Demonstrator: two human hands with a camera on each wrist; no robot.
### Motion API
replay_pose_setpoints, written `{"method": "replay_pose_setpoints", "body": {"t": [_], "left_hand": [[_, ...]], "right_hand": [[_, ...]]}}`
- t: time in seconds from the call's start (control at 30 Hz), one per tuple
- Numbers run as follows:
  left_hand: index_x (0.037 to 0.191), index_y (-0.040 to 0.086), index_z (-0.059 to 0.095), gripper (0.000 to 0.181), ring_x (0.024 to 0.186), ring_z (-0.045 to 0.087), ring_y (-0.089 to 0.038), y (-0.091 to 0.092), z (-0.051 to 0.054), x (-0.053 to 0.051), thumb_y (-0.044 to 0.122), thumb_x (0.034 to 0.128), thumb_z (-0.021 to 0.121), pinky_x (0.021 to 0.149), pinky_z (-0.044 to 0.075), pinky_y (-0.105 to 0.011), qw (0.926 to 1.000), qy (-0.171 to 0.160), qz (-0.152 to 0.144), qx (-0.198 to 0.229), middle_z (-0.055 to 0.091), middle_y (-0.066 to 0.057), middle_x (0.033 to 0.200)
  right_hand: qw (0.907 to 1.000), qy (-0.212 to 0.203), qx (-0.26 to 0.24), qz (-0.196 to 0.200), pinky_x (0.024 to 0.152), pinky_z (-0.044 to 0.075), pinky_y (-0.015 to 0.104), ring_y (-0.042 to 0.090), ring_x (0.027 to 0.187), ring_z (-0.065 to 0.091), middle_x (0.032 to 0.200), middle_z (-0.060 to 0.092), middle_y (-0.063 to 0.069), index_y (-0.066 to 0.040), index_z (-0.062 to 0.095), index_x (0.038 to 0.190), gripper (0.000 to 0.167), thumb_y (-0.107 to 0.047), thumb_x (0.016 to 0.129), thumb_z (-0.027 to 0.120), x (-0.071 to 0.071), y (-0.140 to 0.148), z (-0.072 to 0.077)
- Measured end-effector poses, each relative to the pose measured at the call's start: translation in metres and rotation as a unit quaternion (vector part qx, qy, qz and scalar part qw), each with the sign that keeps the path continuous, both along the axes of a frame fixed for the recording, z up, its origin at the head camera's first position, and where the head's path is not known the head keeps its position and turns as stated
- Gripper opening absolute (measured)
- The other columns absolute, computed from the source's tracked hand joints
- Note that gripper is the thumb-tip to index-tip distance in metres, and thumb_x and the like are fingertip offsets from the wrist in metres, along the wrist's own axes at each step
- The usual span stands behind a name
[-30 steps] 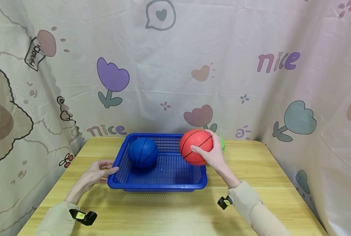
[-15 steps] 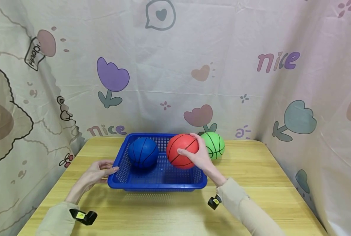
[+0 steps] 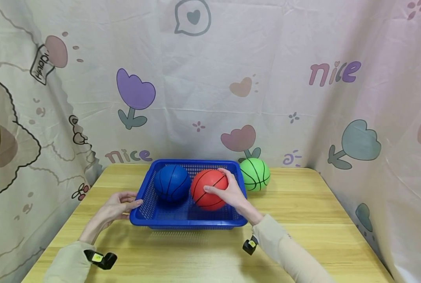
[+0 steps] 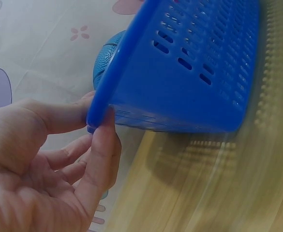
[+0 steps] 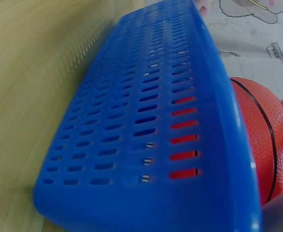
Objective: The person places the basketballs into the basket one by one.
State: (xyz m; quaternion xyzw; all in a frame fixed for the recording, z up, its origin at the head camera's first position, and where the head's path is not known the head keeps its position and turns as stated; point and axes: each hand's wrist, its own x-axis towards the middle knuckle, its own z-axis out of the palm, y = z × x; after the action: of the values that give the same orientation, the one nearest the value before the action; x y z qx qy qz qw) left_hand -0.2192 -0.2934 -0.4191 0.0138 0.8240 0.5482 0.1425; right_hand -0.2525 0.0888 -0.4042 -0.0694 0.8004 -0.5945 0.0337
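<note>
A blue plastic basket (image 3: 193,223) with slotted walls stands on the table. My left hand (image 3: 114,209) pinches its left rim between thumb and fingers, as the left wrist view shows up close. Inside, at the left, sits a blue basketball (image 3: 172,183). My right hand (image 3: 233,192) grips a red basketball (image 3: 207,190) from its right side, thumb in front and fingers behind. The red ball is inside the basket, beside the blue one; in the right wrist view red shows through the upper slots. Whether it touches the basket's floor, I cannot tell.
A green basketball (image 3: 255,174) rests on the wooden table (image 3: 302,220) just behind the basket's right side. A printed curtain (image 3: 196,78) encloses the table at the back and both sides.
My right hand has carried the red basketball left and down into the basket, uncovering the green ball behind. My left hand has stayed on the rim.
</note>
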Motion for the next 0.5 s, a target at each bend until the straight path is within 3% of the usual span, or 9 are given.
{"method": "replay_pose_setpoints", "body": {"t": [0.5], "left_hand": [[0.144, -0.015, 0.037, 0.064, 0.089, 0.068, -0.01, 0.0, 0.0, -0.001, 0.025, 0.1009, 0.062, 0.078, 0.062, -0.035, 1.0, -0.001, -0.002, 0.001, 0.064, -0.015, 0.115]], "right_hand": [[0.9989, -0.014, 0.03, 0.032, 0.1, 0.053, 0.05, 0.034, 0.127, 0.054, 0.149, 0.04, 0.014, -0.015, 0.038, 0.151, 0.091, -0.04, 0.077, 0.085, -0.003, -0.017, -0.012]]}}
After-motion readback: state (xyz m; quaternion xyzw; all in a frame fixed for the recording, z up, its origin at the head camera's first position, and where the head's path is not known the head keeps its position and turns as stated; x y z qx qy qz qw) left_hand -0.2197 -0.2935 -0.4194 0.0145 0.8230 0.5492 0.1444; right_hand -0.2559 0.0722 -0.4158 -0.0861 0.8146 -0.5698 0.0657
